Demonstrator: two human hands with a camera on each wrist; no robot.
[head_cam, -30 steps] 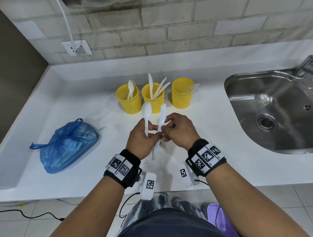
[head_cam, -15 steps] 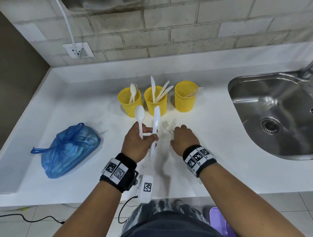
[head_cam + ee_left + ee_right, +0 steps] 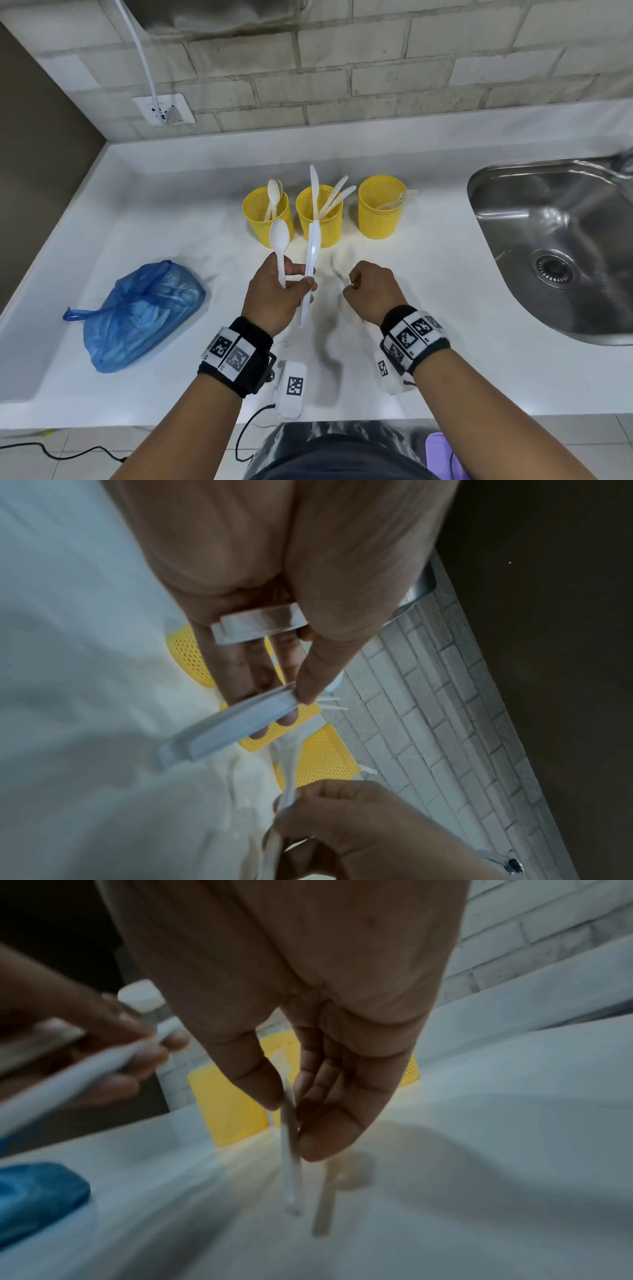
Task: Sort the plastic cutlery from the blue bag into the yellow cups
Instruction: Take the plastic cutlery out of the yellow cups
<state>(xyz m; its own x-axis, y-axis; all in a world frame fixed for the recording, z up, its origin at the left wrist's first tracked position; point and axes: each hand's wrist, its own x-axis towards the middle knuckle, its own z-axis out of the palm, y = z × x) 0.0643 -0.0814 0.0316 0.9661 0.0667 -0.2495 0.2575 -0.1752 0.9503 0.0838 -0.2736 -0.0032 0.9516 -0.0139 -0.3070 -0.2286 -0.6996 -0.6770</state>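
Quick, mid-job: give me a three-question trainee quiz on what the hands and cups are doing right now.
1. True or false: the left hand holds a spoon and a knife.
2. Which yellow cup holds forks: A left, B middle, C right?
3. Fill in: the right hand pinches a white ____.

Key: 1 true; 2 C; 3 cutlery handle, its head too blurred to name.

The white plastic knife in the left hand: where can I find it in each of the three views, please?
Head: the knife stands near the centre, gripped by the left hand, right of the spoon.
Left wrist: the knife crosses the middle-left, its handle pointing lower left.
Right wrist: the knife is a blurred white bar at the left edge.
Shared landmark: the middle yellow cup lies behind it.
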